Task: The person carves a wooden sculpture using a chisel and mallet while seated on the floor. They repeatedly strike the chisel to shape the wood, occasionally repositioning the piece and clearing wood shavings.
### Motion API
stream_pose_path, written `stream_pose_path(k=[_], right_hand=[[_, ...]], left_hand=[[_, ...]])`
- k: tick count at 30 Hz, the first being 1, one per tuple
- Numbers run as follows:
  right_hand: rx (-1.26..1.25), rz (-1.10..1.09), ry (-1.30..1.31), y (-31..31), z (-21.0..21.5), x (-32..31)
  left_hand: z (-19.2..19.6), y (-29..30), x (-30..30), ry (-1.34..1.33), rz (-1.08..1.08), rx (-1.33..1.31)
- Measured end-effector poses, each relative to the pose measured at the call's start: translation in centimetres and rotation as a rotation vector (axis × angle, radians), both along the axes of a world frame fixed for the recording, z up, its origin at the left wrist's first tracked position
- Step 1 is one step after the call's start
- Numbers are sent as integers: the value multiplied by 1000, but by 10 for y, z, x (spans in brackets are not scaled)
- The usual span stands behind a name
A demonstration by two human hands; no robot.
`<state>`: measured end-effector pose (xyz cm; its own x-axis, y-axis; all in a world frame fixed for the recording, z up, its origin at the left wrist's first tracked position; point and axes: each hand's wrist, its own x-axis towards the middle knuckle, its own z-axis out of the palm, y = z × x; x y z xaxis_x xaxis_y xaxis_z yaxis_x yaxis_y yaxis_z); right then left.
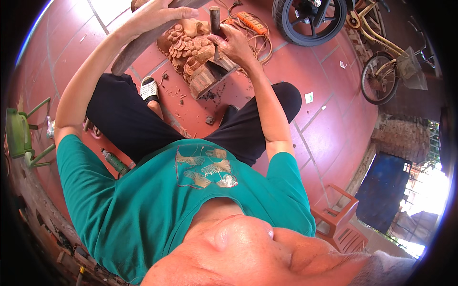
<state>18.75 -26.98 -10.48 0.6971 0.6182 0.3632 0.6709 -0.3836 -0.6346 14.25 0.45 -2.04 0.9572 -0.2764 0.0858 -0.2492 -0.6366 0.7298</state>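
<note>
My left hand (160, 16) lies over a long, dark wooden bar (138, 50), thumb stretched across it and the other fingers mostly hidden behind. In my right hand (232, 45) is a chisel (215, 20). Its dark handle stands up above the fist, and its blade points down at the wood. Between my feet lies a block of brown wood carving (183, 50), covered in rounded, scale-like relief. The near end of the block is cut flat, with a dark hollow beside it. The bar is raised over the left side of the carving.
Wood chips (210, 120) litter the red tile floor. Beyond the carving lies an orange power strip (252, 23) with coiled cord. A motorbike wheel (310, 21) and a bicycle (379, 78) stand at the far right. Plastic stools, one green (19, 133) and one brown (341, 221), flank me.
</note>
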Motion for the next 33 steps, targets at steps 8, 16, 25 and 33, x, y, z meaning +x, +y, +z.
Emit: stream_pose_path(k=[8,16,25,33], right_hand=[[-37,-25,-48,1,7,-2],[-17,-32,41,1,5,-3],[-34,-36,-52,-1,4,-3],[-66,-157,35,-14,5,9]], left_hand=[[-20,3,1,-49,-10,167],[12,3,1,30,173,-98],[-3,-6,-9,17,33,136],[2,0,-4,-19,1,24]])
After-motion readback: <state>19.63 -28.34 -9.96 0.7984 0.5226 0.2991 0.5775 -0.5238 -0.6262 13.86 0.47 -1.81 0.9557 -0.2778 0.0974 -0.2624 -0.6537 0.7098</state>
